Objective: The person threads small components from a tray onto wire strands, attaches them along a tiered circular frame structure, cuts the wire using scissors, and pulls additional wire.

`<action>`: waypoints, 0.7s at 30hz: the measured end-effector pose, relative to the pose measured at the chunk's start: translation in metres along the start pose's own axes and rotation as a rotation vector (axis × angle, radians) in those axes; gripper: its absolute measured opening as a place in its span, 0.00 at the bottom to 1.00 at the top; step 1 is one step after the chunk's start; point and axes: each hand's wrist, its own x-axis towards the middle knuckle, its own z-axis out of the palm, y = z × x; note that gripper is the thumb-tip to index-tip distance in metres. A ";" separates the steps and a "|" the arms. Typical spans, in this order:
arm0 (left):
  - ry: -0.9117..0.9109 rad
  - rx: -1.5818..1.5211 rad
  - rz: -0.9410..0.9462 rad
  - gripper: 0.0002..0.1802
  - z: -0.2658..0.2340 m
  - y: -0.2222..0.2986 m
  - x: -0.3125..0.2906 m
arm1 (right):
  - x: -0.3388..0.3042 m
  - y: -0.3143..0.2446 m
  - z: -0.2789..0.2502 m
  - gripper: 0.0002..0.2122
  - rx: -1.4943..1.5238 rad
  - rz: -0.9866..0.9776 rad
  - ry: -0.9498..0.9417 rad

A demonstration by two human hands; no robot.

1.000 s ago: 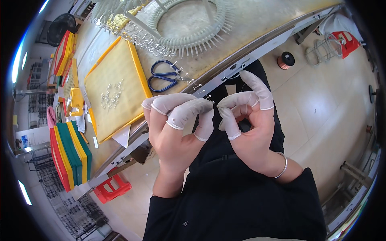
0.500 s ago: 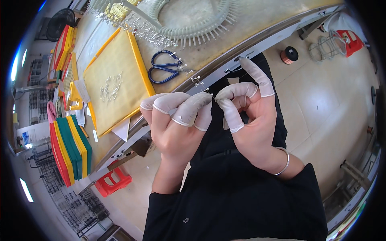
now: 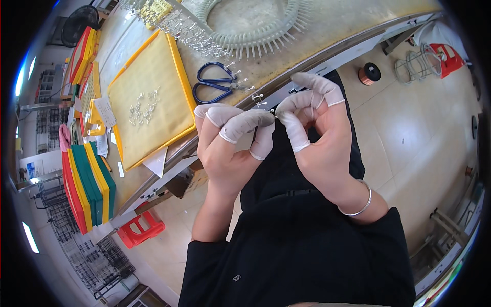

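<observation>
White finger cots cover the fingers of both hands. My left hand pinches with thumb and index finger at the end of a strand of small silver dumbbell-shaped pieces. My right hand closes thumb and index finger on the same spot, its tips almost touching the left ones; what exactly lies between them is too small to make out. The strand runs up and left toward blue-handled scissors on the table, their blades hard to see. Left of the scissors, a yellow-framed tray holds several loose silver pieces.
A ring-shaped rack with pale pegs stands at the table's far side beside more silver pieces. Red, yellow and green trays are stacked at left. A red stool stands below the table; a copper wire spool is on the floor.
My left hand has shifted slightly right and up, and the pinch point has risen a little. My right index finger and the raised finger have curled more. The view has shifted slightly.
</observation>
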 end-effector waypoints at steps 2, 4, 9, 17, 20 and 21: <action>0.060 -0.025 -0.021 0.16 0.004 0.000 -0.004 | -0.003 0.000 -0.002 0.21 0.050 0.081 -0.019; 0.087 -0.002 -0.011 0.16 0.007 -0.002 -0.009 | -0.004 -0.001 -0.004 0.19 0.296 0.248 -0.054; 0.180 0.189 0.114 0.16 0.016 -0.001 -0.020 | -0.008 0.001 -0.009 0.18 0.548 0.461 -0.085; 0.189 0.035 0.071 0.14 0.023 -0.022 -0.028 | 0.005 0.017 -0.006 0.17 0.429 0.543 -0.087; 0.304 -0.135 -0.068 0.15 0.020 -0.028 -0.037 | 0.026 0.041 0.005 0.16 0.235 0.320 0.005; 0.336 -0.167 -0.097 0.15 0.019 -0.029 -0.039 | 0.035 0.051 0.007 0.16 0.230 0.322 0.003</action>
